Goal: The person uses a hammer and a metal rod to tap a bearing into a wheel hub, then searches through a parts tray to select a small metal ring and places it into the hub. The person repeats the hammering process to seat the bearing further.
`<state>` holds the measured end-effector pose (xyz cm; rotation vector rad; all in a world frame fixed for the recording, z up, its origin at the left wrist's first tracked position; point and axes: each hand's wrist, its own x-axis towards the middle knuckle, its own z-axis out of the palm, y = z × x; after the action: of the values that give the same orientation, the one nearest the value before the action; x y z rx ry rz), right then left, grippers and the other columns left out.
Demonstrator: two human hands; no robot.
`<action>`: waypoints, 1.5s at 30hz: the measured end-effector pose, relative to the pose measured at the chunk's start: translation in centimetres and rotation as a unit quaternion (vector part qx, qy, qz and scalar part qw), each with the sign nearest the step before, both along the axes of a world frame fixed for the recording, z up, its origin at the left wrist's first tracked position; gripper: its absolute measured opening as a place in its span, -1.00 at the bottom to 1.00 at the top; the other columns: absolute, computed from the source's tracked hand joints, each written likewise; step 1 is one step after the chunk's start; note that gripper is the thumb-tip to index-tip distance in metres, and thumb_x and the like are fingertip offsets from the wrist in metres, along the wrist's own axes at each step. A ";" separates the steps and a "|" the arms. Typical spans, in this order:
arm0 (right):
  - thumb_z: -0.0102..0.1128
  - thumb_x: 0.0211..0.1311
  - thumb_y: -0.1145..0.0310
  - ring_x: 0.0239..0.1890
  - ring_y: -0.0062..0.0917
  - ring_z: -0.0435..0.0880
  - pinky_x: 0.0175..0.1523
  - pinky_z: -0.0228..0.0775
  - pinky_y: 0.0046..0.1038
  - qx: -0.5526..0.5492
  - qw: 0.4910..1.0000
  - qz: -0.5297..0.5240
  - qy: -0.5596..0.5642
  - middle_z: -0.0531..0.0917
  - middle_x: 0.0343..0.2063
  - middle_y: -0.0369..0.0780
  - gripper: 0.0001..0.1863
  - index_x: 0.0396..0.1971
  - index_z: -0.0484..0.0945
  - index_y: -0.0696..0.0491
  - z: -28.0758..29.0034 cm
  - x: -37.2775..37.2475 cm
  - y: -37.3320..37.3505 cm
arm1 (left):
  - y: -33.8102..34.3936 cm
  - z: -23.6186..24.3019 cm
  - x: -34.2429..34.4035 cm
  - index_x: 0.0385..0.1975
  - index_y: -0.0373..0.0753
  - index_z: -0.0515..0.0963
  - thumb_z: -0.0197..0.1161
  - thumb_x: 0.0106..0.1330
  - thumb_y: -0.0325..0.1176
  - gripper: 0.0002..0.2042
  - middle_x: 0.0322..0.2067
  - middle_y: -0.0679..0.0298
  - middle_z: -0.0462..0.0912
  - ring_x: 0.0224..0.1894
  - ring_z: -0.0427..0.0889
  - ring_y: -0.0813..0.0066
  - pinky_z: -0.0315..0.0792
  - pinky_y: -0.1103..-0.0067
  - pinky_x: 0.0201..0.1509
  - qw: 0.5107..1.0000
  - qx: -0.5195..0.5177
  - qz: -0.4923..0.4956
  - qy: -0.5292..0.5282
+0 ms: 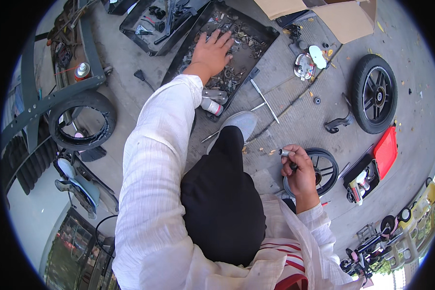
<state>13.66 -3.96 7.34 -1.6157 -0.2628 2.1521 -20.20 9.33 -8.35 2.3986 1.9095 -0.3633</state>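
Note:
My left hand [210, 54] lies with fingers spread over the loose metal parts [242, 53] in a black tray [271, 38]. Bolts, washers and other small hardware surround its fingertips. I cannot see anything held in that hand. My right hand [304, 178], nearer to me, is closed around a small silver metal cylinder [284, 152], hollow-looking at its end; its exact kind is unclear. Something dark shows under the fingers, too small to name. Just beyond that hand is a bare spoked wheel rim [335, 175], partly hidden by it. A white bottle [211, 106] rests at the tray's near end.
A second black tray [130, 39] holds pliers and tools. A T-handle wrench [264, 99] lies near my shoe [244, 123]. Right are a tyred wheel [358, 99] and a red-lidded toolbox [386, 152]. Left are a loose tyre [108, 113] and a metal frame [48, 99].

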 end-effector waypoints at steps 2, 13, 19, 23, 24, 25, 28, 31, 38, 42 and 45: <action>-0.01 0.25 0.43 -0.64 -0.67 0.32 -0.49 0.17 -0.60 0.000 1.000 -0.004 0.002 0.55 -0.50 -0.26 -0.78 -0.14 0.50 0.12 0.0 0.0 0.1 | 0.5 0.7 -1.3 0.28 -0.01 0.32 0.00 0.39 -0.01 -0.51 0.40 0.40 0.13 0.43 0.07 0.36 0.02 0.25 0.40 0.996 -0.008 0.090 0.024; 0.00 0.25 0.44 -0.65 -0.67 0.32 -0.50 0.17 -0.61 0.001 1.000 -0.005 -0.006 0.54 -0.51 -0.26 -0.79 -0.16 0.51 0.12 -0.5 0.1 0.1 | -8.7 4.1 -2.4 -0.10 -0.21 0.53 0.34 0.12 -0.12 -0.59 -0.18 0.14 0.61 -0.08 0.58 0.12 0.47 0.32 -0.02 0.950 0.007 0.206 -0.236; 0.00 0.24 0.44 -0.65 -0.67 0.32 -0.50 0.17 -0.61 0.004 1.000 -0.003 -0.002 0.54 -0.52 -0.26 -0.79 -0.16 0.51 0.13 -0.5 -0.1 0.0 | -6.8 4.9 -0.8 0.15 -0.23 0.27 0.46 -0.02 -0.01 -0.24 -0.14 0.07 0.62 -0.02 0.58 0.08 0.50 0.27 -0.04 0.931 -0.159 0.290 -0.153; -0.01 0.24 0.44 -0.65 -0.67 0.32 -0.50 0.17 -0.60 0.004 1.000 -0.010 -0.002 0.54 -0.52 -0.26 -0.79 -0.16 0.51 0.13 -0.5 0.1 0.0 | -6.2 4.3 0.0 0.08 -0.27 0.27 0.50 -0.04 -0.03 -0.25 -0.16 0.04 0.62 -0.04 0.60 0.08 0.52 0.29 -0.05 0.944 -0.169 0.264 -0.101; -0.01 0.24 0.44 -0.65 -0.67 0.32 -0.50 0.17 -0.60 0.004 1.000 -0.011 -0.003 0.54 -0.52 -0.26 -0.79 -0.16 0.51 0.13 -0.5 0.2 0.0 | -6.1 4.2 0.1 0.08 -0.27 0.26 0.50 -0.04 -0.04 -0.24 -0.16 0.04 0.62 -0.06 0.61 0.08 0.52 0.29 -0.06 0.944 -0.168 0.265 -0.102; -0.01 0.24 0.44 -0.65 -0.67 0.32 -0.50 0.17 -0.60 0.003 1.000 -0.011 -0.004 0.54 -0.52 -0.26 -0.79 -0.16 0.51 0.13 -0.6 0.3 0.0 | -6.0 4.3 0.2 0.08 -0.28 0.24 0.50 -0.04 -0.06 -0.24 -0.16 0.03 0.62 -0.07 0.62 0.07 0.52 0.29 -0.06 0.943 -0.169 0.266 -0.103; -0.01 0.24 0.44 -0.65 -0.67 0.32 -0.50 0.17 -0.60 0.003 1.000 -0.010 -0.004 0.54 -0.52 -0.26 -0.78 -0.16 0.50 0.13 -0.8 0.4 -0.1 | -5.5 3.6 0.7 0.12 -0.29 0.18 0.50 -0.03 -0.10 -0.21 -0.18 0.00 0.62 -0.12 0.64 0.05 0.54 0.30 -0.09 0.932 -0.200 0.284 -0.103; -0.02 0.24 0.44 -0.66 -0.67 0.32 -0.51 0.17 -0.60 0.004 1.000 -0.007 0.001 0.54 -0.51 -0.26 -0.78 -0.15 0.50 0.13 -0.7 0.2 -0.1 | -5.7 2.5 0.9 0.15 -0.28 0.14 0.51 -0.05 -0.13 -0.18 -0.20 -0.06 0.61 -0.16 0.66 0.03 0.55 0.30 -0.11 0.923 -0.187 0.313 -0.120; -0.02 0.26 0.43 -0.66 -0.68 0.33 -0.51 0.18 -0.60 0.003 1.000 -0.003 0.004 0.54 -0.51 -0.26 -0.78 -0.15 0.50 0.14 -0.6 -0.4 -0.1 | -5.3 1.7 1.4 0.09 -0.25 0.20 0.50 -0.04 -0.14 -0.25 -0.28 -0.08 0.63 -0.23 0.66 -0.04 0.55 0.28 -0.18 0.931 -0.094 0.316 -0.159; -0.02 0.27 0.42 -0.66 -0.68 0.34 -0.51 0.20 -0.61 0.005 1.000 -0.007 0.010 0.54 -0.51 -0.26 -0.78 -0.15 0.50 0.15 -1.1 -0.2 -0.8 | -2.5 1.3 1.6 0.11 -0.25 0.21 0.50 -0.03 -0.13 -0.24 -0.29 -0.08 0.63 -0.25 0.67 -0.05 0.55 0.25 -0.18 0.917 -0.071 0.340 -0.196; -0.02 0.27 0.42 -0.66 -0.68 0.35 -0.50 0.21 -0.61 0.007 1.000 -0.006 0.011 0.54 -0.51 -0.26 -0.79 -0.15 0.51 0.14 -1.1 -0.3 -0.9 | -0.2 1.4 2.0 0.12 -0.23 0.25 0.48 0.01 -0.20 -0.30 -0.19 -0.06 0.60 -0.23 0.68 0.02 0.55 0.27 -0.13 0.904 -0.019 0.358 -0.234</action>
<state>13.40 -4.82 6.25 -1.5819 -0.2620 2.1526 -18.17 9.18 -6.91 1.3989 2.2839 0.2030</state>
